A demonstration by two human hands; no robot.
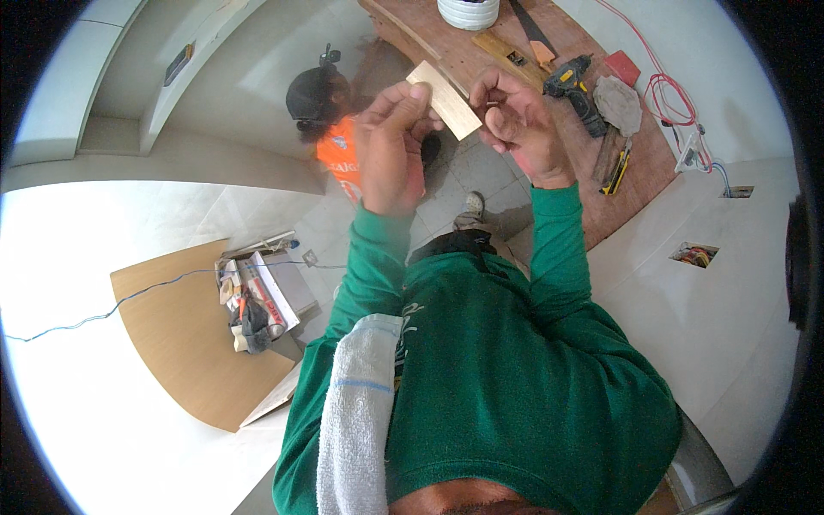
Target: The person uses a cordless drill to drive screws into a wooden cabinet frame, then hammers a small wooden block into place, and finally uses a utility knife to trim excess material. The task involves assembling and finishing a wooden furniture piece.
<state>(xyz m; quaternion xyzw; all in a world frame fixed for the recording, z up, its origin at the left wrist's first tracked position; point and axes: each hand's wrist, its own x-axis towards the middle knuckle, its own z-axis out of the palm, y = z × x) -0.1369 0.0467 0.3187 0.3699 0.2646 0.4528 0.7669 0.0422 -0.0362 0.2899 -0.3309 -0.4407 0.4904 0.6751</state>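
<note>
A short, flat piece of pale wood (445, 100) is held up in front of me, tilted. My left hand (395, 129) grips its left edge between thumb and fingers. Close to its right edge is my right hand (525, 124), palm partly turned up and fingers curled. Thumb and fingertips come together there, and anything between them is too small to make out. Beyond the hands lies a brown wooden workbench (622, 184).
On the bench are a handsaw (534, 34), a wood plane (513, 57), a cordless drill (577, 90), a grey rag (618, 105) and a yellow utility knife (616, 172). A person in orange (339, 154) is low at the left, near a tray of supplies (257, 296).
</note>
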